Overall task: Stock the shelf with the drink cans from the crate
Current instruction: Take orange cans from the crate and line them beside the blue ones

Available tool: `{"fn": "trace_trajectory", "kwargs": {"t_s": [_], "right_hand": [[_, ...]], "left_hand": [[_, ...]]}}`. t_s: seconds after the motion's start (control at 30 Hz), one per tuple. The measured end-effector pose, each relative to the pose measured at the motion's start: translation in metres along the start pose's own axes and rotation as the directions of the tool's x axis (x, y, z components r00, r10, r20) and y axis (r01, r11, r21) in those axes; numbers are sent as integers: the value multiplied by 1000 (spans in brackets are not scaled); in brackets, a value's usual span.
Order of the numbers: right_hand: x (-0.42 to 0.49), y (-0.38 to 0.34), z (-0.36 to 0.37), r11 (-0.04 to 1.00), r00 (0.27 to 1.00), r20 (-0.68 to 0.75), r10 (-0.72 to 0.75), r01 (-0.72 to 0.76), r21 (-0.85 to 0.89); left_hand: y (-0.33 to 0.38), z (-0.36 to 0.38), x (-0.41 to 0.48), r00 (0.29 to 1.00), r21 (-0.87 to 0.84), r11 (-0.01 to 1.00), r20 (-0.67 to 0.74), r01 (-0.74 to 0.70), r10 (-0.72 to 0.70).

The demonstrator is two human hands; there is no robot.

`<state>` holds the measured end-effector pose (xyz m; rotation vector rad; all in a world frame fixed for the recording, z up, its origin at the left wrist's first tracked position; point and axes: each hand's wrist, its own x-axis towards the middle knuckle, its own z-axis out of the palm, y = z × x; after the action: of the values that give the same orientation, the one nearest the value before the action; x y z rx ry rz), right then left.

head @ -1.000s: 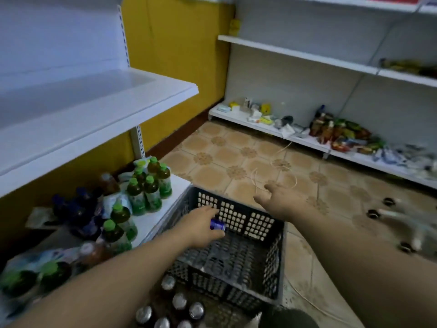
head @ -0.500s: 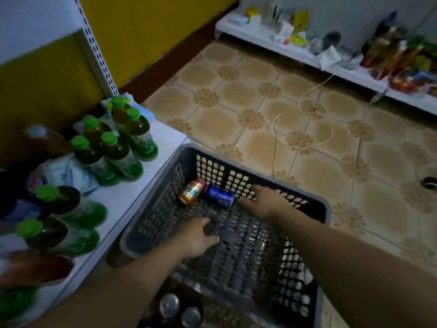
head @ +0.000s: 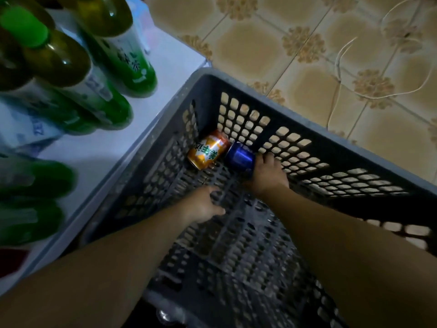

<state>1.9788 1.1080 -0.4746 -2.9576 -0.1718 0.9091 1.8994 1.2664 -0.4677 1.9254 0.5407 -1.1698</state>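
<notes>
Fingers of the right hand (head: 267,176) wrap the blue can (head: 240,157); the left hand (head: 203,205) is loose, holding nothing. Cans look smooth, hard; grab round the middle.

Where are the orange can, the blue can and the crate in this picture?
orange can (head: 208,149), head view: middle of its label.
blue can (head: 239,155), head view: bare side, left of the right hand.
crate (head: 305,132), head view: its far rim.

A white shelf (head: 151,129) bears green-capped bottles (head: 94,74); the dark crate (head: 307,136) beside it stands by the patterned tiled floor (head: 283,39), where a white cord (head: 338,74) lies
</notes>
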Motion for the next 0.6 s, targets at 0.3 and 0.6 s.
{"fn": "trace_trajectory", "kwargs": {"t_s": [0.3,0.6], "right_hand": [[-6,-4,11,777,947,203,249,-321,541],[-110,-15,-60,273,981,195,-5,-187,944]], "left_hand": [[-12,4,-6,1000,-62,998,-16,24,-25],[28,-10,-111,992,-599,791,-95,-128,89]]}}
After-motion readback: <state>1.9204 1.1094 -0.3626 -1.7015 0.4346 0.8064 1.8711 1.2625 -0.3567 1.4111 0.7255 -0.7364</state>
